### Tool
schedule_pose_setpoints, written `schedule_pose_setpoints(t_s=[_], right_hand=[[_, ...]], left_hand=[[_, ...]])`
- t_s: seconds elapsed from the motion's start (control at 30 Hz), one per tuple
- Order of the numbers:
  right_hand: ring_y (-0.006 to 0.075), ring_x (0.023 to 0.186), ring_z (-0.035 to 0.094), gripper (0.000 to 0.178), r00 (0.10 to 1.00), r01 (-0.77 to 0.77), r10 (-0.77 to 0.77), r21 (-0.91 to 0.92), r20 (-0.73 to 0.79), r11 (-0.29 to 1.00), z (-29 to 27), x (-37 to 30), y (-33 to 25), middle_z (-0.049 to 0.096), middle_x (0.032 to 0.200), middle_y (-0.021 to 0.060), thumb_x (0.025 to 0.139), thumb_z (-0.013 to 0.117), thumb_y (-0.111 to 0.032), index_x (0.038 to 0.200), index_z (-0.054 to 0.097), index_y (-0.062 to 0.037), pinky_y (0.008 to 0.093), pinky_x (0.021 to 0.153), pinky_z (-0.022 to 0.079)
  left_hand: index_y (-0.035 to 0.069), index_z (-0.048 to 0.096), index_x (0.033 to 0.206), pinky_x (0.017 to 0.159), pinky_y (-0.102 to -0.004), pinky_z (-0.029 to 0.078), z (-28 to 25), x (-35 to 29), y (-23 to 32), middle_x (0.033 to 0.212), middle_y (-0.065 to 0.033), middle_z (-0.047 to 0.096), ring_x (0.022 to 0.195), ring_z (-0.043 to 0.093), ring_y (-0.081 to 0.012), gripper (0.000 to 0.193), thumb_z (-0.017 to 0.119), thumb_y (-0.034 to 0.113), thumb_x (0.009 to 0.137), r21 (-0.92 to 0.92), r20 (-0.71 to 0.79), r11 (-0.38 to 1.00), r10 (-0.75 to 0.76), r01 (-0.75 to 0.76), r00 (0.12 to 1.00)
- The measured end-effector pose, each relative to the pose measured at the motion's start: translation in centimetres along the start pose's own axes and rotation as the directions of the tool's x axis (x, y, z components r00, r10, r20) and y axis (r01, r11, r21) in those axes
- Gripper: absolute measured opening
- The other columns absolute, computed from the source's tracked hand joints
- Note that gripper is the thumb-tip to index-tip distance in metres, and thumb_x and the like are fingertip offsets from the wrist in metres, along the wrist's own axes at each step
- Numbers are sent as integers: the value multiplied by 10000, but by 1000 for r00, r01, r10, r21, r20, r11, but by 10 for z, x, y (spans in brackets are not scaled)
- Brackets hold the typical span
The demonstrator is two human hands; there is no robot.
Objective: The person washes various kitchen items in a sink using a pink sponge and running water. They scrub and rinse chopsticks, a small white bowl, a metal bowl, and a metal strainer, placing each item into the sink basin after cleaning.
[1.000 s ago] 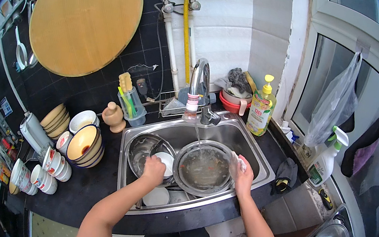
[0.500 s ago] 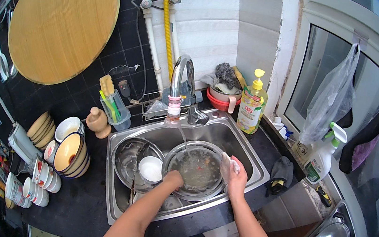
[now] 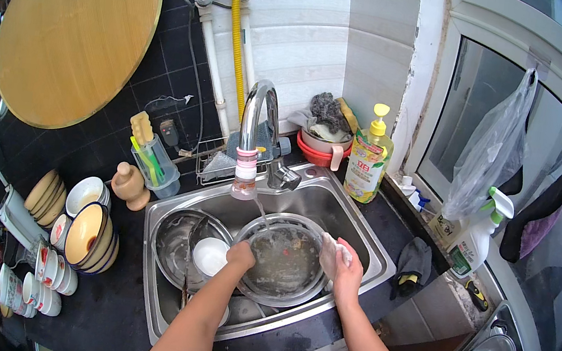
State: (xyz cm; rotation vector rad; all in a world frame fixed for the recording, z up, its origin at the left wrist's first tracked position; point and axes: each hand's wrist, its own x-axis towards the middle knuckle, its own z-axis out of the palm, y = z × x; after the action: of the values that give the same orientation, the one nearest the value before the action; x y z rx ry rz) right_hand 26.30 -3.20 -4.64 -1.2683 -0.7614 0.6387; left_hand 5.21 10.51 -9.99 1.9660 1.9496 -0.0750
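A round metal basin (image 3: 277, 301) filled with murky water and floating bits sits in the stainless steel sink (image 3: 148, 297). Water runs into it from the curved faucet (image 3: 245, 178). My left hand (image 3: 241, 255) is closed on the basin's left rim, its fingertips partly hidden. At the right rim, my right hand (image 3: 348, 276) holds a wet whitish cloth (image 3: 330, 254) between thumb and fingers. Left of the basin, a small white bowl (image 3: 210, 256) rests in a wide steel pan (image 3: 169, 242), beside a long-handled utensil.
Stacked bowls (image 3: 90, 233) and small cups (image 3: 47, 294) crowd the left counter, near a wooden jar (image 3: 130, 186) and a utensil holder (image 3: 159, 169). A soap bottle (image 3: 368, 162) and red basin (image 3: 318, 155) stand behind the sink. Gloves (image 3: 413, 262) lie right, near a spray bottle (image 3: 472, 245).
My left hand has come up from inside the basin's edge onto its left rim. The right hand stays at the right rim with the cloth. The whole view has shifted slightly.
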Motion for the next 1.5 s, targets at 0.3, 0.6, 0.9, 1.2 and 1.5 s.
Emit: schedule_pose_setpoints(t_s=[0.3,0.6,0.9,1.2,1.5], right_hand=[[149,946,539,245,1000,-14,14,-2,9,1000,3,-2,-6,585,1033,92,858,522,-95,1071,565,18,255,847,402],[166,932,557,234,1000,-7,7,-9,-11,1000,2,-2,0,599,1012,108,854,515,-88,1056,572,16,270,841,413],[182,937,563,245,1000,15,-16,-83,-15,996,-1,1,3,602,1005,115,857,510,-98,1068,562,14,278,838,417],[194,892,576,248,997,80,-80,-31,-12,996,0,1,10,609,972,130,858,507,-114,1061,566,14,291,801,430],[192,874,581,236,992,120,-124,-86,-36,989,-1,6,23,613,951,133,846,518,-97,1051,576,4,294,790,436]], left_hand=[[18,655,887,776,-332,480,5,16,-11,967,-140,629,923,601,-258,347,656,243,622,-218,104,962,-147,166,984],[-18,644,774,546,-317,491,-9,-4,-18,792,-164,636,593,623,-234,276,665,196,601,-343,137,922,-137,177,981],[10,646,764,557,-323,448,13,6,-39,666,-125,620,615,596,-215,199,547,37,593,-848,-120,530,-191,0,974],[-17,549,646,610,-415,430,-44,-41,-22,655,-227,556,646,556,-377,110,532,62,571,-473,-613,825,-57,-308,788],[6,506,653,629,-471,441,-104,-116,8,695,-215,563,674,552,-400,27,510,20,630,-43,-725,839,348,-543,595]])
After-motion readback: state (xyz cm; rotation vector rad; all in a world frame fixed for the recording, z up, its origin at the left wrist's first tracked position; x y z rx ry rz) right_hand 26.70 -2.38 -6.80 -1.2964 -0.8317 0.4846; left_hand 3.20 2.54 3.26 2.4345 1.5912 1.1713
